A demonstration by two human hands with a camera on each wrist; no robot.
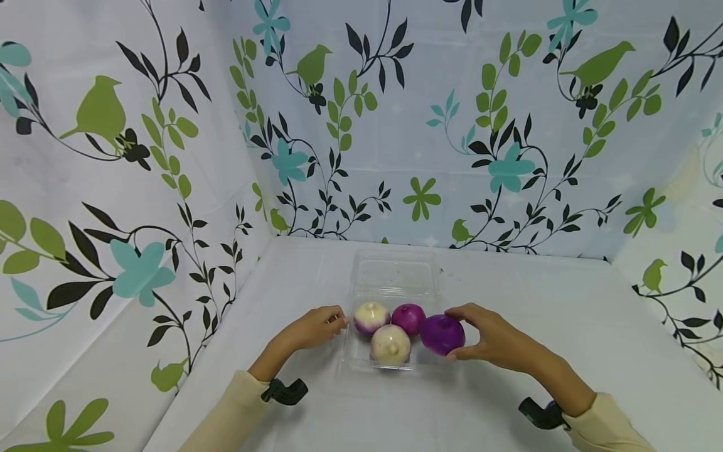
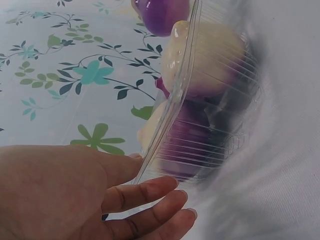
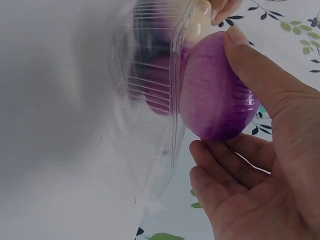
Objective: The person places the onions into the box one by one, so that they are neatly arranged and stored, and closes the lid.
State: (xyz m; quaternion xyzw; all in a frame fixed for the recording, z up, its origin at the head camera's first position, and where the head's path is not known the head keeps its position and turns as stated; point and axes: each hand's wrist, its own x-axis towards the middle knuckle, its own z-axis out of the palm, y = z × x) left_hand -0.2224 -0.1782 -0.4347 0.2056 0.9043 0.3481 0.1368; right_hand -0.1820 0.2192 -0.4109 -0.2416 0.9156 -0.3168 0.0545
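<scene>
In the head view my right hand (image 1: 497,339) holds a purple onion (image 1: 443,334) between thumb and fingers, at the right rim of a clear plastic container (image 1: 353,358). The right wrist view shows this onion overlapping the container's edge, above the rim. Inside the container sit three onions: a pale one with a purple base (image 1: 371,317), a purple one (image 1: 409,319) and a whitish one (image 1: 391,345) at the front. My left hand (image 1: 317,326) is at the container's left side, its thumb and fingers pinching the rim (image 2: 172,107) in the left wrist view.
The container's clear lid (image 1: 395,270) lies folded back behind it on the white tablecloth (image 1: 536,295). A patterned cloth (image 1: 361,125) with leaves and birds hangs at the back and both sides. Dark camera mounts (image 1: 285,392) are on the wrists.
</scene>
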